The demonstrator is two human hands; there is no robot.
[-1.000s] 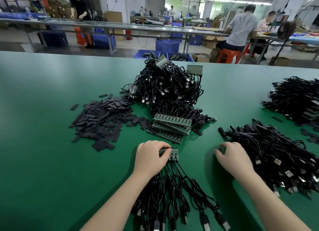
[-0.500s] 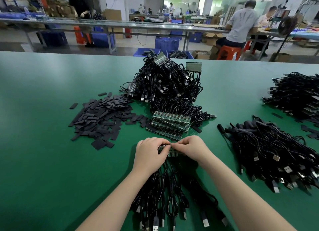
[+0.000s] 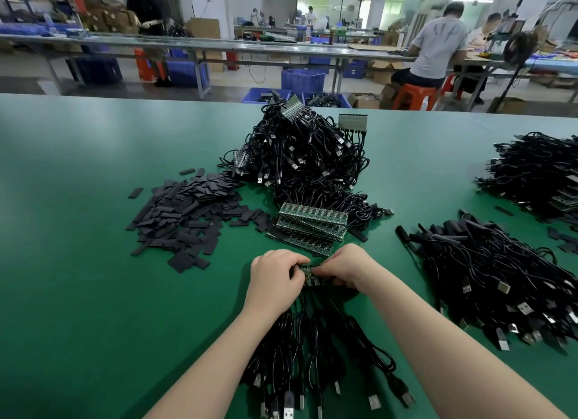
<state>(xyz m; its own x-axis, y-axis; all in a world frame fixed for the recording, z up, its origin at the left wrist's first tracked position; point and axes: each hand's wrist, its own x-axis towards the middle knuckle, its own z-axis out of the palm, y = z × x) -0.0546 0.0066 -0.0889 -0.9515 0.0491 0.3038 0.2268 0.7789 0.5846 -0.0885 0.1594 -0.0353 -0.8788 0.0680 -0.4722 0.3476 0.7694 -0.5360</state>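
A small green circuit board strip (image 3: 309, 274) lies on the green table (image 3: 78, 293), with several black USB cables (image 3: 312, 349) trailing from it toward me. My left hand (image 3: 275, 277) grips the strip's left end, fingers curled over it. My right hand (image 3: 347, 267) pinches its right end, so only the middle of the strip shows between them. Just beyond my hands sits a stack of green board strips (image 3: 309, 226).
A heap of flat black sleeves (image 3: 187, 215) lies at the left. A tall tangle of cabled boards (image 3: 303, 162) rises behind the stack. More cable piles lie at the right (image 3: 494, 274) and far right (image 3: 538, 174). People work at benches beyond the table.
My right hand left the cable pile at the right and came over to the strip, where it now pinches the right end. My left hand stayed on the strip.
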